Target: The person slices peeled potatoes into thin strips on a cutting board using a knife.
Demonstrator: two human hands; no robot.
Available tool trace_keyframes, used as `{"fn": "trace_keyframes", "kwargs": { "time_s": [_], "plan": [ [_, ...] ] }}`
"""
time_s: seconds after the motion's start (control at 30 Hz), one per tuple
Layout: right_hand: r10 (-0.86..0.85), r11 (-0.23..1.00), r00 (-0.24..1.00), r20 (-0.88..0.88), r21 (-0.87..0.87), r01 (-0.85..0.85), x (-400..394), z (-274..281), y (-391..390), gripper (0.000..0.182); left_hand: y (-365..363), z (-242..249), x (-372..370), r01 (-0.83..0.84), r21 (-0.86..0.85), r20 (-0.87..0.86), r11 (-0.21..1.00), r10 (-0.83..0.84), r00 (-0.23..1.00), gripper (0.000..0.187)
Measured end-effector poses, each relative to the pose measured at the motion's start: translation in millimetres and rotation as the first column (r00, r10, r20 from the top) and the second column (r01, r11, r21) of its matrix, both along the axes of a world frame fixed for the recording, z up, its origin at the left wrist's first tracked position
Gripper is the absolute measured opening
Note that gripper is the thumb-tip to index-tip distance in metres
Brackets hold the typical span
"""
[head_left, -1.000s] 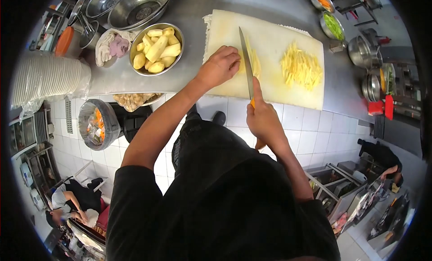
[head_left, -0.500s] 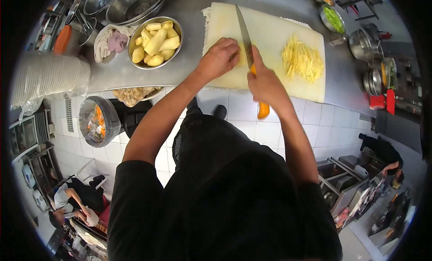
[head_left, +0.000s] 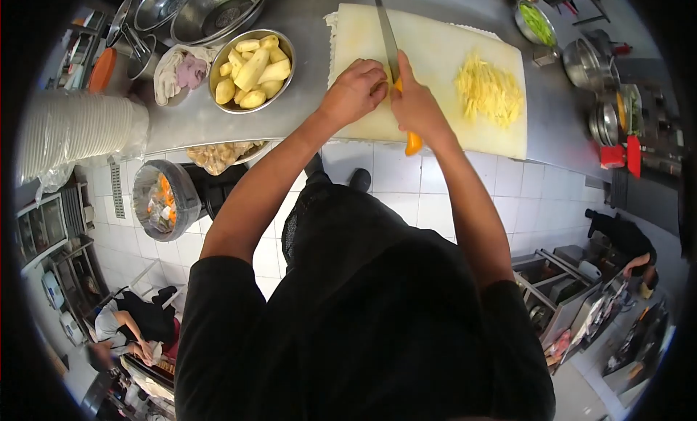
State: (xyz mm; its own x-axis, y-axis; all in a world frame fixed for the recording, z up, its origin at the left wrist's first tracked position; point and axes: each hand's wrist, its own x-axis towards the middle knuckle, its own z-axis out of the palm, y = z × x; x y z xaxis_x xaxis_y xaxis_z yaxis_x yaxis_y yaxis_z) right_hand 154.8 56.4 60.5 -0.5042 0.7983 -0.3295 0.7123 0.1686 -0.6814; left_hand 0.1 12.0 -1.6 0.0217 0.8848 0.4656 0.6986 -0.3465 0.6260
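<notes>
My right hand (head_left: 421, 112) is closed around the orange handle (head_left: 414, 141) of a long kitchen knife (head_left: 386, 33), its blade pointing away over the white cutting board (head_left: 356, 29). Right beside the blade, my left hand (head_left: 356, 91) presses down with curled fingers on a pale yellow potato piece, mostly hidden under them. On the board's right side lies a loose pile of thin potato strips (head_left: 490, 91). A metal bowl (head_left: 219, 101) of peeled potatoes (head_left: 252, 69) stands on the steel counter, left of the board.
Metal colanders (head_left: 218, 11) and a cloth (head_left: 170, 76) sit at the back left, near stacked plastic containers (head_left: 83, 131). A lined waste bin (head_left: 165, 210) stands below. A bowl of green strips (head_left: 536, 25) is at the right. Other people (head_left: 134, 323) work behind on both sides.
The knife and my right hand have shifted slightly left and away from me, closer to my left hand. The yellow potato piece, visible between hand and blade before, is now almost covered.
</notes>
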Motion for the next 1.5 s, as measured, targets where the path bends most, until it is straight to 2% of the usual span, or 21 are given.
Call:
{"fn": "trace_keyframes", "kwargs": {
  "time_s": [0.1, 0.2, 0.3, 0.47, 0.63, 0.73, 0.93, 1.03, 1.1, 1.23, 1.33, 1.43, 1.5],
  "plan": [
    [-0.028, 0.989, 1.000, -0.001, -0.143, 0.028, -3.6, 30.5, 4.7, 0.076, -1.6, 2.4, 0.5, -0.001, -0.011, -0.001, 1.000, 0.000, 1.000, 0.012],
    [0.046, 0.997, 0.991, 0.122, -0.061, -0.039, 12.0, 42.3, -19.6, 0.077, -2.7, 3.6, 0.8, -0.011, 0.011, 0.007, 1.000, 0.011, 1.000, 0.012],
    [0.026, 0.995, 0.988, 0.152, -0.099, -0.011, 26.4, 56.8, -56.6, 0.077, -3.8, -0.4, 1.2, -0.028, 0.050, 0.017, 0.998, 0.027, 0.999, 0.011],
    [0.021, 1.000, 0.987, 0.158, 0.012, -0.023, 26.3, 36.6, -73.1, 0.076, -1.6, -2.4, 2.0, -0.034, 0.065, 0.024, 0.997, 0.032, 0.999, 0.010],
    [0.048, 0.974, 0.996, 0.079, 0.219, -0.064, 4.3, -6.6, -18.9, 0.076, -0.2, -2.3, -0.6, -0.012, 0.073, 0.002, 0.997, 0.012, 1.000, 0.010],
    [-0.019, 0.992, 1.000, 0.001, -0.122, 0.019, -7.2, 22.5, 9.6, 0.076, 0.9, -1.8, -1.0, -0.019, 0.036, -0.007, 0.999, 0.019, 1.000, 0.011],
    [0.008, 0.990, 0.997, 0.080, -0.141, 0.003, 6.5, 45.7, -9.8, 0.077, -1.1, -1.8, -0.2, -0.027, 0.071, -0.007, 0.997, 0.028, 1.000, 0.012],
    [-0.026, 0.994, 0.999, 0.045, -0.107, 0.030, 12.1, 49.5, -20.6, 0.074, -1.6, -2.3, 1.3, -0.057, 0.098, -0.004, 0.994, 0.057, 0.998, 0.015],
    [-0.062, 0.994, 0.998, 0.003, -0.094, 0.062, 13.1, 53.6, -20.7, 0.072, -8.3, 1.1, 5.9, -0.136, 0.162, 0.061, 0.977, 0.127, 0.990, 0.016],
    [-0.082, 0.991, 0.993, -0.082, -0.113, 0.072, -1.6, 70.0, -23.1, 0.069, -59.7, 32.8, 10.0, -0.254, 0.171, 0.158, 0.952, 0.228, 0.961, 0.018],
    [-0.152, 0.981, 0.981, -0.122, -0.136, 0.135, -22.3, 70.8, -46.0, 0.069, -130.3, 57.8, 4.7, -0.304, 0.040, 0.201, 0.952, 0.291, 0.935, 0.019],
    [-0.211, 0.964, 0.971, -0.114, -0.190, 0.187, -30.8, 61.4, -68.9, 0.069, -202.4, 52.1, -19.9, -0.407, -0.004, 0.213, 0.913, 0.399, 0.892, 0.020],
    [-0.231, 0.963, 0.967, -0.107, -0.170, 0.211, -32.5, 50.3, -84.7, 0.069, -262.7, 38.7, -46.2, -0.545, -0.067, 0.199, 0.835, 0.547, 0.813, 0.019]
  ]
}}
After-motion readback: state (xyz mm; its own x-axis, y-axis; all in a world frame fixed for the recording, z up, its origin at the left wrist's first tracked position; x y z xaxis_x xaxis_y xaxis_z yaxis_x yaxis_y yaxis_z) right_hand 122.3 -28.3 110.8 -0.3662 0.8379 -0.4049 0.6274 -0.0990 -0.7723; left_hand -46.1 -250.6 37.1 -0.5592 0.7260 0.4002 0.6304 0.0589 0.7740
